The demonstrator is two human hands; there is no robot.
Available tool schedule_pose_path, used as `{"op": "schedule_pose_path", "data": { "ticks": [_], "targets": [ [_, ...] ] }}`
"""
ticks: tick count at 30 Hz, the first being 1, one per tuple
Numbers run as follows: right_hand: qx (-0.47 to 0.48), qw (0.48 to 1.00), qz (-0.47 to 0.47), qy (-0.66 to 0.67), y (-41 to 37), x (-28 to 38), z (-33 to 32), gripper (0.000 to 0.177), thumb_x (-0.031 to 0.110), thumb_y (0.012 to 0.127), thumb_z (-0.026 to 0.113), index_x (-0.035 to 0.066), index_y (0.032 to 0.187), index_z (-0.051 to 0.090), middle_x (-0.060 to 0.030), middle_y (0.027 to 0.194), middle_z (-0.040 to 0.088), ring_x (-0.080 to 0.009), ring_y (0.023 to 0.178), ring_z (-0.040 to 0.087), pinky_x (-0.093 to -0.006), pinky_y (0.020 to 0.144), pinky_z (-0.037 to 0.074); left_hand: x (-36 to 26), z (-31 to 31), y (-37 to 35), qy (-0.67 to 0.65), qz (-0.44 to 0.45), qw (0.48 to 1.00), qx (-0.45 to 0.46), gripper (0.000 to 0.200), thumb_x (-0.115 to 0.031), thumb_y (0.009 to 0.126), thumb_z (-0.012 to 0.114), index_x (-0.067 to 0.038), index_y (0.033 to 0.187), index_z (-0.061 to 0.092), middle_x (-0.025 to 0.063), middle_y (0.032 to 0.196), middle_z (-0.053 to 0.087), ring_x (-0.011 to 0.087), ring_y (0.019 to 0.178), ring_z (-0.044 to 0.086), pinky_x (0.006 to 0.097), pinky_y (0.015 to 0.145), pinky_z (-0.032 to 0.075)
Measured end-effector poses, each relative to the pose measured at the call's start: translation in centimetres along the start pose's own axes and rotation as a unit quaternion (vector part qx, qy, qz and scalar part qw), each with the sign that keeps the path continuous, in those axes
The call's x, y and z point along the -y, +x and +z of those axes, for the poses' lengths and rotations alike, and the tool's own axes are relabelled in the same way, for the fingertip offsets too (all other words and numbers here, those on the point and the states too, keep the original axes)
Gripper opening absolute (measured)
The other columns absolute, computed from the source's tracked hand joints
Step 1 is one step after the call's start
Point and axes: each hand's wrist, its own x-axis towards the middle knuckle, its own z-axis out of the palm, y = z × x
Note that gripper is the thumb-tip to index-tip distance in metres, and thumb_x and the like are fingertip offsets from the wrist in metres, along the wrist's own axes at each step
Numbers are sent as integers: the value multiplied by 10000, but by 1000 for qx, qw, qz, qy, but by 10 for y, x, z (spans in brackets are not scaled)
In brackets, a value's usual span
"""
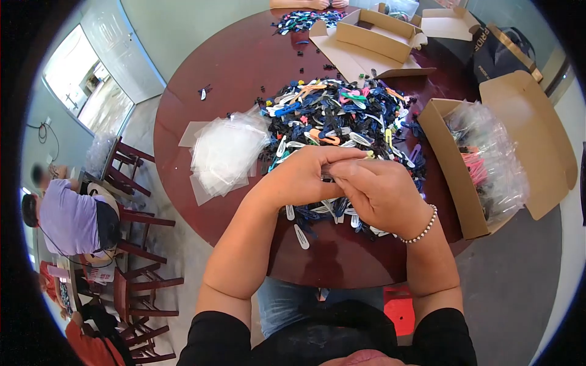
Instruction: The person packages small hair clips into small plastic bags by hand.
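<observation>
A round, dark-red table fills the view, with a heap of hair clips in many colours at its middle; left of the heap lies a stack of clear bags, right of it an open cardboard box lined with plastic, beyond it a second box; on the near side of the heap the left hand and right hand meet, fingers curled and fingertips pinched together on a small thin piece, too small to name surely, though it looks like one clip; the piece sits right at the join of the two hands, just above the heap's near edge, mostly covered by the fingers; the work seems to be fine fingertip handling, best done with a light, steady pinch near the piece's ends and the wrists held low over the heap; a few white clips lie loose below the hands.
</observation>
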Motion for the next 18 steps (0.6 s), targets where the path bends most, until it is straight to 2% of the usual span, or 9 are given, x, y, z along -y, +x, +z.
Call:
{"op": "schedule_pose_path", "data": {
  "ticks": [4,5,6,8,10,12,14,16,18],
  "targets": [
    [22,1000,0,13,-2,2,-2,116,76,814,667,62,927,643,-96,768,657,-289,674,649,-349,593,519,1,1,0,-64,-52,996,29,496,-7,710,738,-37,1189,613,39,951,686,82,856,596,250,773,490],
    [20,1000,2,11,-2,3,0,116,76,814,667,62,927,643,-96,768,657,-289,674,649,-349,593,519,0,0,0,-60,-69,995,36,497,19,706,727,-31,1189,620,32,988,687,83,901,598,257,812,489],
    [-1,1000,-10,15,-2,2,3,125,76,807,677,63,926,641,-99,771,657,-290,672,648,-348,592,521,-1,0,1,-55,-87,994,42,499,45,703,715,-25,1189,627,25,1026,689,84,945,600,263,850,488],
    [-24,999,-19,17,-1,1,6,134,77,799,687,63,924,640,-103,773,658,-292,670,648,-347,592,522,-1,1,1,-43,-92,994,33,441,21,728,722,-19,1159,640,21,1012,691,79,928,600,262,845,488],
    [-63,997,-39,27,1,-1,6,146,59,792,693,50,930,646,-118,791,665,-297,665,646,-337,599,526,8,5,3,-58,-65,996,-23,293,-3,732,724,-42,1016,664,-13,872,667,46,799,562,236,721,479],
    [-80,995,-36,46,1,-7,4,151,53,799,690,39,944,650,-121,808,671,-268,667,653,-320,607,524,11,4,2,-87,-71,993,-35,237,-23,744,730,-49,974,678,-22,846,660,43,787,559,238,711,478],
    [-95,993,-34,66,0,-14,-2,156,46,806,686,28,958,654,-124,824,677,-238,669,659,-302,614,521,4,-1,1,-47,-124,991,-32,296,-4,800,685,4,1095,659,17,1060,667,75,927,593,243,826,486],
    [-117,989,18,92,-2,-20,-16,147,47,848,647,1,988,658,-112,866,690,-167,702,659,-268,643,515,4,0,3,-89,-127,987,-44,287,-20,797,710,15,1077,659,50,1061,667,98,950,607,248,828,494],
    [-119,964,213,104,-4,-26,-41,131,54,883,605,-23,973,662,-106,872,690,-127,717,648,-248,666,513,2,0,4,-72,-134,984,-92,307,-42,775,749,36,1055,651,81,1063,660,144,971,630,260,832,509]
  ]
}}
